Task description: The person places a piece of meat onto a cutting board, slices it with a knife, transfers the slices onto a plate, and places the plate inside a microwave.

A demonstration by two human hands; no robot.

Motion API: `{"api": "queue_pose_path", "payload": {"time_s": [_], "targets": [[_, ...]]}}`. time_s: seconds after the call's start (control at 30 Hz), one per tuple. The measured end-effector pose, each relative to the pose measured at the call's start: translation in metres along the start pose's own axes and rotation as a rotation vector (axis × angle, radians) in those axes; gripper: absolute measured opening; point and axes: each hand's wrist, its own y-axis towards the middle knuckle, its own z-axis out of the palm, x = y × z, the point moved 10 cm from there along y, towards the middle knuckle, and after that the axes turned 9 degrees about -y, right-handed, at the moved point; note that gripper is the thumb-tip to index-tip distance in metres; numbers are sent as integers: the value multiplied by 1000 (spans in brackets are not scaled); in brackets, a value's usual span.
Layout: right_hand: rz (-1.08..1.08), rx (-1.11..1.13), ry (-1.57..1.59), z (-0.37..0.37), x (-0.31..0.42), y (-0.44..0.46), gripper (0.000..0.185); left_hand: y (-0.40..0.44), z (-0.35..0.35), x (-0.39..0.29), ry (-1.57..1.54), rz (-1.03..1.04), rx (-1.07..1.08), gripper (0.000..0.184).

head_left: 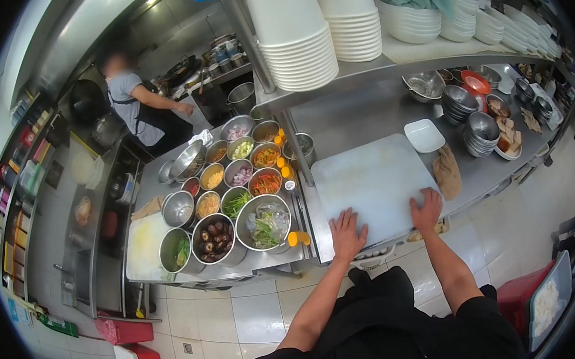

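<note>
A large white cutting board [370, 174] lies on the steel counter in front of me. On its near left corner rests my left hand [348, 235], fingers spread and holding nothing. My right hand [427, 208] lies at the board's near right edge, fingers apart, also without anything in it. Just beyond the right hand is a crumpled brown cloth [447, 173]. A white square dish [424, 136] sits at the board's far right corner.
Left, steel pots of cut vegetables crowd a counter, with mushrooms [214, 242] nearest. Stacked white bowls [297, 55] fill the shelf overhead. Steel bowls [481, 132] stand at right. A co-worker [137, 103] stands at the back left. A red bin [519, 297] is on the floor at right.
</note>
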Motion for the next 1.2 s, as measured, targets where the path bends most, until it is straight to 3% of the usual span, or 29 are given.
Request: {"api": "queue_pose_path", "payload": {"time_s": [1.2], "targets": [[9, 14, -11, -6, -3, 2, 41, -2, 8, -2, -5, -45, 62, 50]]}}
